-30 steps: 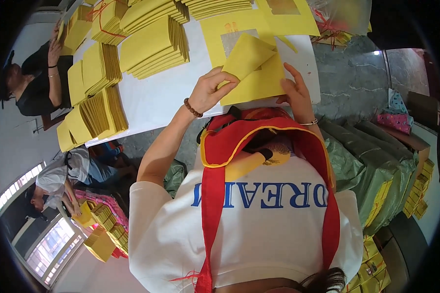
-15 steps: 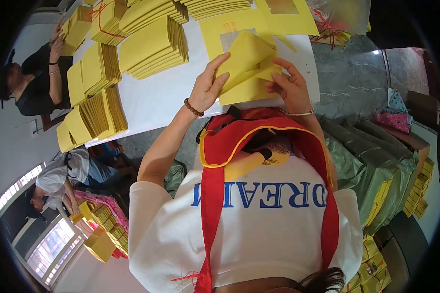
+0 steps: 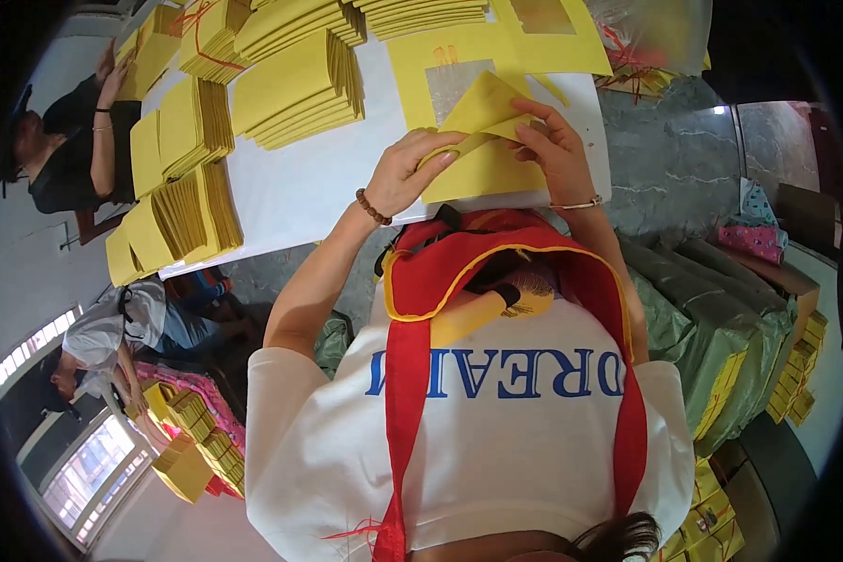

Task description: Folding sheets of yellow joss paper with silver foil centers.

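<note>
A yellow paper sheet (image 3: 482, 176), partly folded with a peaked flap, is between my hands at the table's front edge. My left hand (image 3: 418, 174) pinches its left side between thumb and fingers. On the other side, my right hand (image 3: 554, 155) holds the fold's upper right edge, thumb against fingers. Just beyond lies another flat yellow sheet (image 3: 405, 70) bearing a greyish rectangular patch (image 3: 448, 82), partly covered by the flap.
Stacks of folded yellow paper (image 3: 295, 89) fill the white table's (image 3: 281, 201) left and far side. A yellow sheet with a brownish window (image 3: 585, 47) lies at the far right. Green-wrapped bundles (image 3: 721, 309) stand at my right. Two people (image 3: 70, 155) work at the left.
The raised flap has come down and narrowed. My left fingers have shifted right across the paper into a pinch, and my right fingers have closed on the fold.
</note>
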The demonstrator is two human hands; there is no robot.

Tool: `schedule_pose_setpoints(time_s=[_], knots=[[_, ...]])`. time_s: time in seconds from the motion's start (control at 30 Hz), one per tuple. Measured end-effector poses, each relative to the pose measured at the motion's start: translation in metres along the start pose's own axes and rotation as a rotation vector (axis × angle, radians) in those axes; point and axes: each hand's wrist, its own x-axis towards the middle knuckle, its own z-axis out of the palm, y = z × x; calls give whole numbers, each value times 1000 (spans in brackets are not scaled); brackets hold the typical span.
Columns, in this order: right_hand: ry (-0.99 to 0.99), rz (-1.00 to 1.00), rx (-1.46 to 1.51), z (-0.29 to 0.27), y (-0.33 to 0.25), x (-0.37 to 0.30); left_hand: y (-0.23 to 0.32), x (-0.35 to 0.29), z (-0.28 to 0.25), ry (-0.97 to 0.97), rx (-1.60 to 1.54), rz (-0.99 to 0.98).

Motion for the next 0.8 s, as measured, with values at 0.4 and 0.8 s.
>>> schedule_pose_setpoints(time_s=[0.4, 0.8], knots=[[188, 80, 258, -21, 26, -17, -8, -1, 10, 160, -172, -71], [157, 126, 248, 0, 12, -19, -7, 0, 6, 118, -53, -36]])
